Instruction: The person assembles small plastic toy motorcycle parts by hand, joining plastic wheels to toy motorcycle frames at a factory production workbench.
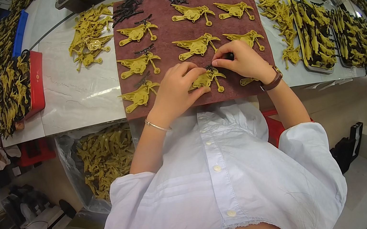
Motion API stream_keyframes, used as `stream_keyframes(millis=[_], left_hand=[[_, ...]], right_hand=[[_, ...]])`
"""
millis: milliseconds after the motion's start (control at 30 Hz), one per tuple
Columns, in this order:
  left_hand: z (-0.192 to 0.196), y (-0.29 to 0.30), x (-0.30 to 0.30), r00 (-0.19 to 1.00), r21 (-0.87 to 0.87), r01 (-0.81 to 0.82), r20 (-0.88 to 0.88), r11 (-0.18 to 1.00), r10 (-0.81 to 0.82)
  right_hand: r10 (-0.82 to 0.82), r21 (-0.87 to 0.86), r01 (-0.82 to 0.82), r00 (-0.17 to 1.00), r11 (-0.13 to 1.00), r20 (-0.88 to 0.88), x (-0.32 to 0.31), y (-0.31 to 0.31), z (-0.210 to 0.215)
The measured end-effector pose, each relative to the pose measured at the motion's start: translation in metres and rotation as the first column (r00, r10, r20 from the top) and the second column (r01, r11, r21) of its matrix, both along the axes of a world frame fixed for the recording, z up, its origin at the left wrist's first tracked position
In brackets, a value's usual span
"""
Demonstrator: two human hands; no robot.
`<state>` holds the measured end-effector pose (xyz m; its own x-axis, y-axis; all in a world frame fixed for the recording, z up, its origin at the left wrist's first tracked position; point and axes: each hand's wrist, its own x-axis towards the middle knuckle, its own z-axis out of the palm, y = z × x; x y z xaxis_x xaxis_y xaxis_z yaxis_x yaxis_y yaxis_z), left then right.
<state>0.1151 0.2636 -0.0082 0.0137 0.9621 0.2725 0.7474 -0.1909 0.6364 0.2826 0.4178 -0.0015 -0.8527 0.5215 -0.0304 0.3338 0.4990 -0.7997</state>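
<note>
Left hand (180, 87) pinches the part (207, 79) on the cloth (164, 40), likely so it won't slide; right hand (244, 59) grips a black handle (229, 56) beside it. Other parts (196, 46) lie spaced out, maybe for room.

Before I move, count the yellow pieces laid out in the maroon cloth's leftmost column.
3: the far piece, the middle piece and the near piece, which lies beside the left hand. None seems hidden.
</note>
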Motion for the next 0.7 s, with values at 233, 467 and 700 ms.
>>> stream_keyframes(millis=[233,467,700], left_hand=[[0.000,0.003,0.004,0.998,-0.056,0.022,-0.054,0.998,-0.025],[0.000,0.004,0.002,0.988,-0.102,0.068,-0.128,0.992,-0.081],[0.020,0.008,0.005,0.989,0.022,0.063,-0.137,0.998,-0.060]], right_hand=[[-0.024,0.022,0.024,0.999,0.999,0.027,0.003,-0.007,-0.003],[-0.053,0.083,0.056,0.998,0.995,-0.038,0.008,-0.012,-0.006],[-0.236,-0.331,0.166,0.954,0.929,-0.184,0.003,-0.004,0.014]])
